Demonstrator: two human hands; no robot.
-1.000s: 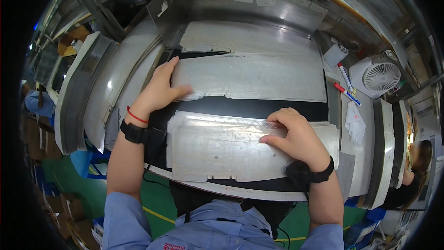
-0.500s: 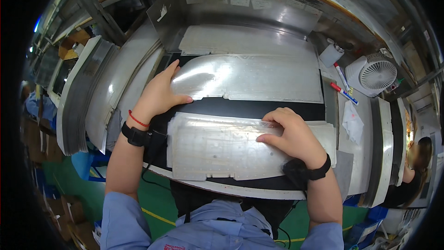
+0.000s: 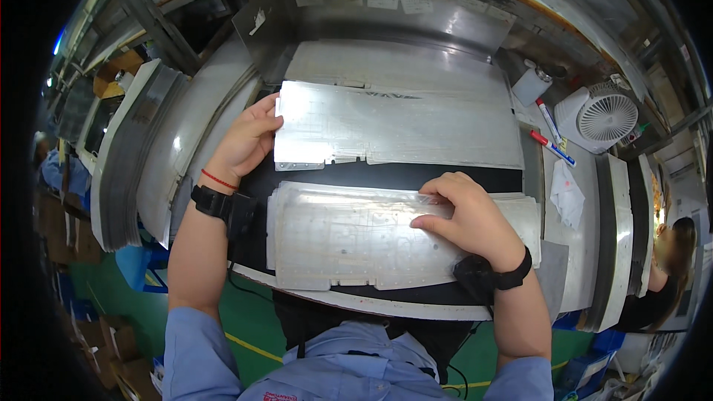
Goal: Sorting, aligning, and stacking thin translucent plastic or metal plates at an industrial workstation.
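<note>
On our tabletop (image 3: 379,307), silvery far sheets (image 3: 416,130) lie beyond the near stack (image 3: 349,241). Our left hand (image 3: 249,137) has shifted outward, now pinching the far sheets' left end, steadying it; our right hand (image 3: 475,215), half-curled, rests on the near stack, its grip unclear.

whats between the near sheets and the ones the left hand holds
A strip of black surface, partly covered by the right hand, in the head view.
</note>
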